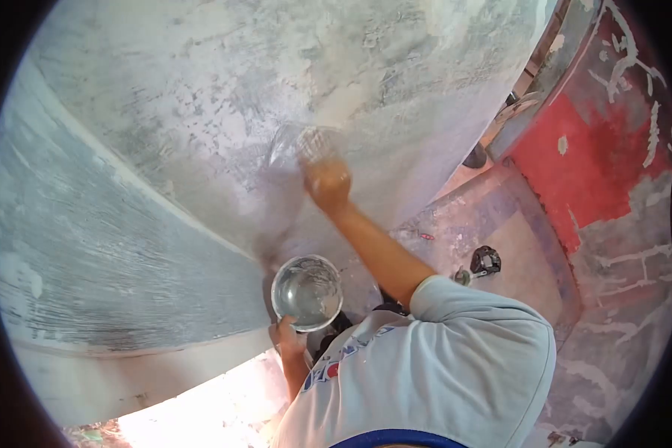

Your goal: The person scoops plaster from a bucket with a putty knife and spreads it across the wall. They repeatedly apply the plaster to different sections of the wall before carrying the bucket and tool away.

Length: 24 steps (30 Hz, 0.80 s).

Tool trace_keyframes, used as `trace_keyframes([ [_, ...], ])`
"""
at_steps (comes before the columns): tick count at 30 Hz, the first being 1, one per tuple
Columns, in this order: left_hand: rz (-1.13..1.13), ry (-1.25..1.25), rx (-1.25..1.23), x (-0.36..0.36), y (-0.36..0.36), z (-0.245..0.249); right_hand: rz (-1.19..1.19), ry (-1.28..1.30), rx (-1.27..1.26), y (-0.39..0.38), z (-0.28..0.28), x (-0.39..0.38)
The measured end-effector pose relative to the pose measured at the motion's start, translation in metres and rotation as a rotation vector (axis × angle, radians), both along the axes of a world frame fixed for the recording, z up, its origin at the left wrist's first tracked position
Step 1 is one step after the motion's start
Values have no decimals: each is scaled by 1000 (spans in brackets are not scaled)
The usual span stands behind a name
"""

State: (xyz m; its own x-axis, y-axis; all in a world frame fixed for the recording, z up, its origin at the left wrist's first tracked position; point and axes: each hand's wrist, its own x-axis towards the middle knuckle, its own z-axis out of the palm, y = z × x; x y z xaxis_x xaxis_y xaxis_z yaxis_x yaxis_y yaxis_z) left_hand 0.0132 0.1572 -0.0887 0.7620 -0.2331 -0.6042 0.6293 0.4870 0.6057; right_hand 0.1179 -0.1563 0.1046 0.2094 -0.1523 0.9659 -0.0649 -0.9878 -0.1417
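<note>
My right hand (327,183) is raised against the large grey-white curved surface (201,89), its fingers closed round a tool (317,143) that is blurred by motion and touches the surface. Patches of pale coating and darker marks cover that surface. Lower down, my left hand (290,337) grips the near rim of a round metal-coloured bucket (306,293). Inside the bucket some whitish material clings to the wall and bottom.
A ribbed blue-grey surface (127,261) curves along the left. On the right stands a wall (575,164) with red paint and pale streaks. Small dark objects (485,260) lie on the floor. Bright light comes from the lower left.
</note>
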Motion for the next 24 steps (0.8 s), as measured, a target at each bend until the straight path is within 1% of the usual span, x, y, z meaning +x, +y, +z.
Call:
trace_keyframes([
  [1, -7, 8, -2, -1, -4, 9, 51, 17, 15, 20, -5, 0],
  [3, -58, -94, 67, -2, 1, 2, 190, 131, 128, 49, -24, -9],
  [4, -226, -229, 148, -2, 9, -11, 274, 150, 99, 59, -28, -19],
  [5, -266, -328, 220, -9, 19, -21, 311, 338, 182, 66, -45, -30],
  [6, -299, -430, 283, -11, 15, -13, 357, 523, 248, 68, -62, -39],
  [7, -356, -631, 397, -12, 23, -15, 398, 387, 275, 64, -68, -43],
  [8, -420, -831, 515, -13, 33, -24, 401, 256, 190, 62, -52, -48],
  [9, -319, -785, 317, -4, 42, -92, 389, 118, 99, 57, -31, -50],
  [10, -319, -788, 324, -5, 35, -65, 403, 56, 31, 48, -26, -51],
  [11, -230, -437, 188, -9, 16, -9, 398, 52, 35, 47, -18, -61],
  [12, -141, -90, 49, -10, 3, 22, 360, 64, 37, 47, -7, -72],
  [13, -130, -62, 39, -9, 5, 11, 322, 75, 35, 45, -2, -80],
  [14, -153, -83, 80, -6, 14, -8, 365, 84, 99, 43, -3, -83],
  [15, -176, -106, 122, -4, 22, -19, 359, 73, 91, 43, -3, -85],
  [16, -86, -72, 214, -5, 17, -17, 373, 162, 421, 41, -6, -87],
  [17, -67, -29, 270, -7, 12, -1, 379, 251, 752, 40, -4, -89],
  [18, -51, 15, 327, -9, 7, 16, 671, 27, 1035, 39, 1, -90],
  [19, -63, -14, 308, -6, 9, 7, 663, 22, 1026, 34, 2, -91],
  [21, -102, 12, 252, -9, -2, 41, 853, -199, 1561, 18, 2, -94],
  [22, -130, 42, 207, -11, -6, 55, 837, -207, 1684, 8, 0, -98],
  [24, -170, 50, 151, -11, -8, 59, 774, -269, 1632, -14, -6, -103],
])
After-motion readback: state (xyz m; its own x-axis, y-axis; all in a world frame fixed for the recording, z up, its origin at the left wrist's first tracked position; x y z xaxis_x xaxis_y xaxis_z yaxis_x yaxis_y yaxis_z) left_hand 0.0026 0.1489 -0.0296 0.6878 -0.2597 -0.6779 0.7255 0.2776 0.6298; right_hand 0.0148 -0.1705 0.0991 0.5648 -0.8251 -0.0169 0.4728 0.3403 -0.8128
